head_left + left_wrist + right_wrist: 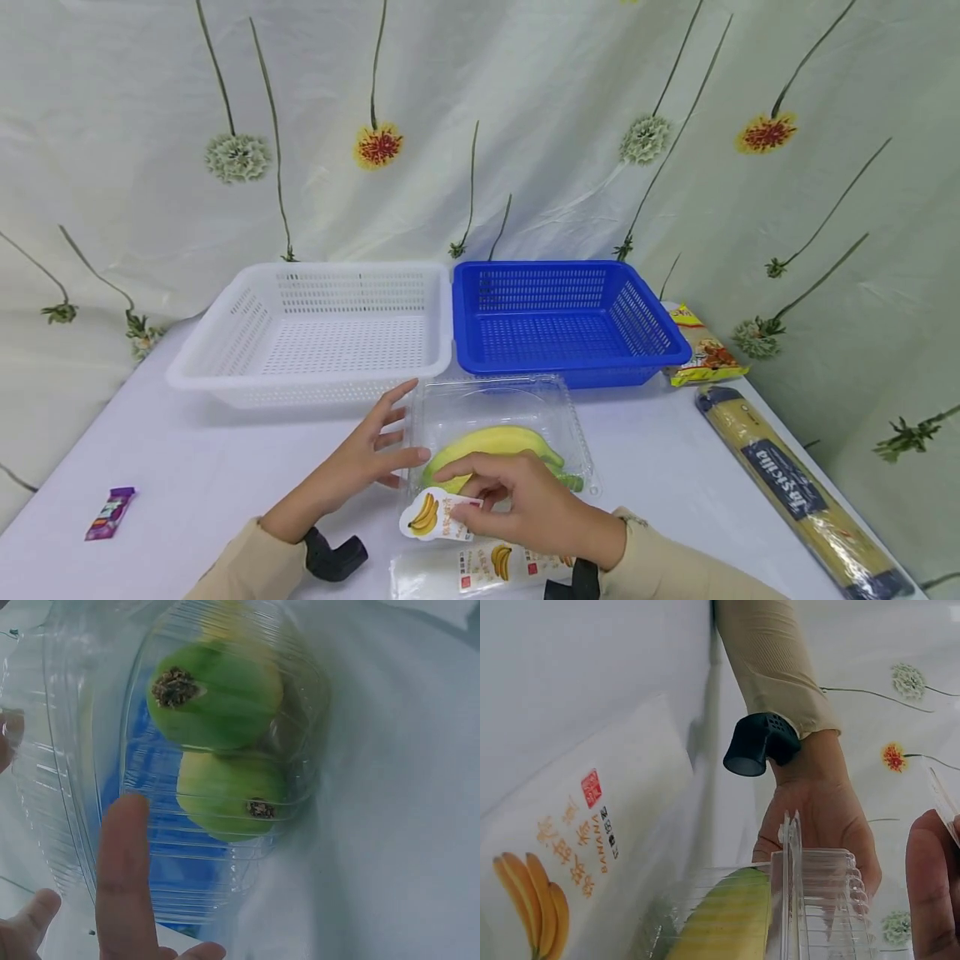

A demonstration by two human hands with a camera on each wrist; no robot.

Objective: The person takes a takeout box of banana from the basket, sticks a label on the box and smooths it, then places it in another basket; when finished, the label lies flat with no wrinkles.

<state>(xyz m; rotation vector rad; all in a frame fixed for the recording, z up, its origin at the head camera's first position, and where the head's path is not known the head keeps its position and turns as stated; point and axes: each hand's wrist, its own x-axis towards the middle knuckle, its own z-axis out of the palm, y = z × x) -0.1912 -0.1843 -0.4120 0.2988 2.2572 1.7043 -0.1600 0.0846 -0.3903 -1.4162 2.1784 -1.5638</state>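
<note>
A clear plastic clamshell box [517, 392] lies in front of the baskets in the head view, with yellow-green bananas [487, 440] inside. Their green ends show through the plastic in the left wrist view. My left hand [367, 454] is at the box's left side, fingers spread and mostly straight. Between thumb and fingers, my right hand [528, 500] pinches a white banana label [429, 515] over the box's near edge. A strip of similar labels [427, 577] lies on the table below, partly hidden by the right wrist.
Behind the box stand a white basket [315, 383] and a blue basket [555, 368]. To the right lie a yellow snack bag [705, 350] and a long pasta packet [795, 483]. A small purple packet [110, 514] is far left.
</note>
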